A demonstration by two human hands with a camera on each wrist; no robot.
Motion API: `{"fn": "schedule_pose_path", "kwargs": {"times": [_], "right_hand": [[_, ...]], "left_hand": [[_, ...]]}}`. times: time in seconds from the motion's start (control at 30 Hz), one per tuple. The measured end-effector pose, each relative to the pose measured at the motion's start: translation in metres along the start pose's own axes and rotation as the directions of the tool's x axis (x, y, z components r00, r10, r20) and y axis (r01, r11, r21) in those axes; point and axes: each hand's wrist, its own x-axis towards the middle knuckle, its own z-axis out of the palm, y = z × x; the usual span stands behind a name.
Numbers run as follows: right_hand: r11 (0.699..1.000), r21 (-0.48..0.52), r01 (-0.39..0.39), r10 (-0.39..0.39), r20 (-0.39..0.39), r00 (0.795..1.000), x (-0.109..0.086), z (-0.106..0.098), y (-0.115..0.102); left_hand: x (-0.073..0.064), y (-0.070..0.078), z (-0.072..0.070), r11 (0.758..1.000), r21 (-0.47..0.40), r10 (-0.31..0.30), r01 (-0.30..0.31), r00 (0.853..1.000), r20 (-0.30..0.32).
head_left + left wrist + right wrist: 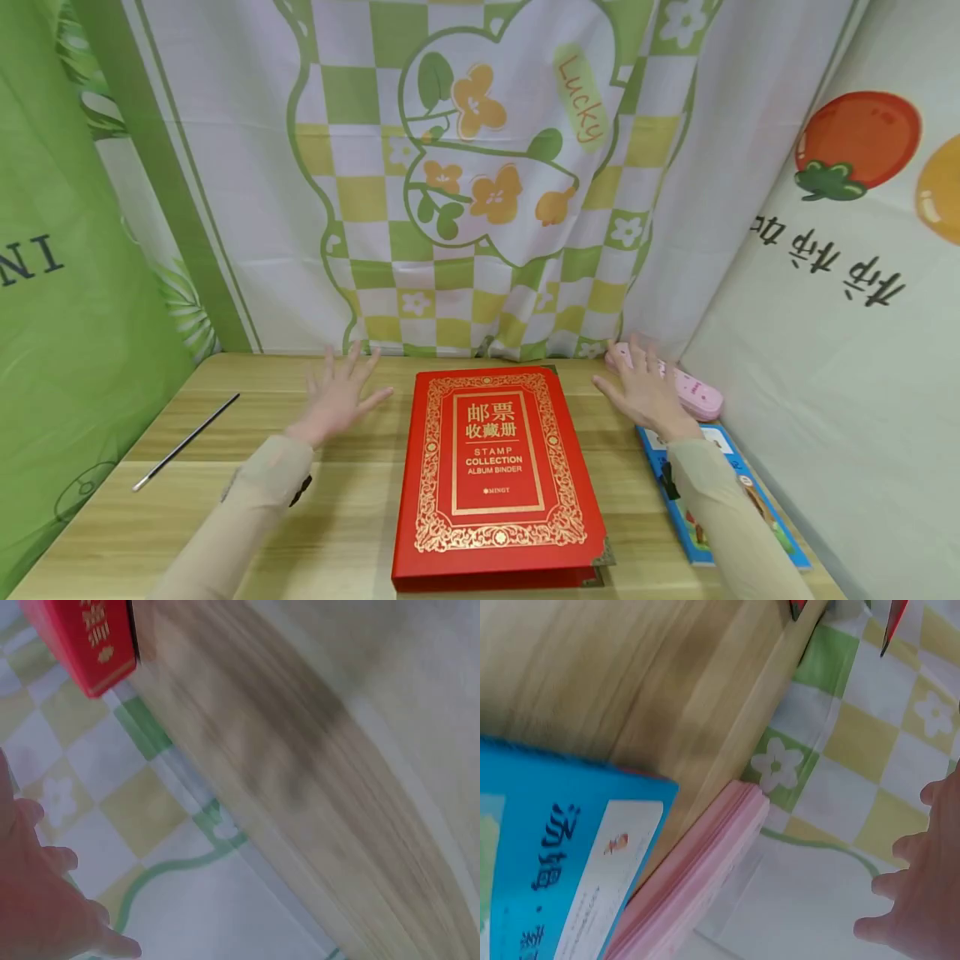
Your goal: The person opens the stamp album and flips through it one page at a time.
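A red stamp album binder (495, 475) with gold ornament lies closed on the table, between the two hands. To its left, my left hand (341, 400) is held above the table with fingers spread, holding nothing. On the other side, my right hand (647, 390) is spread too and empty; in the head view it overlaps a pink case (697, 392). In the left wrist view the hand (45, 900) shows at the lower left, apart from the binder (86, 645). The right wrist view has the right hand (919, 885) at its right edge.
A blue book (757, 492) lies at the table's right edge, partly behind my right forearm; the pink case (697, 877) lies beyond it. A thin dark stick with a pale end (186, 442) rests on the left. Printed curtains (255, 167) enclose the table's back and sides.
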Motion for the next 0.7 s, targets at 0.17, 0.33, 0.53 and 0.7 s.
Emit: {"fn": "schedule_pose_path", "kwargs": {"times": [0.17,0.33,0.53,0.7], "right_hand": [[0.999,0.007,0.036,-0.036,0.028,0.999,-0.005,0.008,-0.009],[0.995,0.027,0.097,-0.098,0.042,0.994,-0.012,0.017,-0.020],[0.982,0.082,0.170,-0.174,0.049,0.984,-0.018,0.028,-0.032],[0.969,0.151,0.194,-0.205,0.062,0.977,-0.020,0.035,-0.039]], "left_hand": [[-0.015,0.014,0.015,0.996,-0.026,0.081,-0.081,0.997,-0.008],[-0.030,0.030,0.034,0.984,-0.058,0.170,-0.169,0.985,0.013],[-0.053,0.051,0.044,0.960,-0.051,0.278,-0.275,0.958,0.065],[-0.070,0.067,0.046,0.932,-0.081,0.361,-0.353,0.924,0.127]]}}
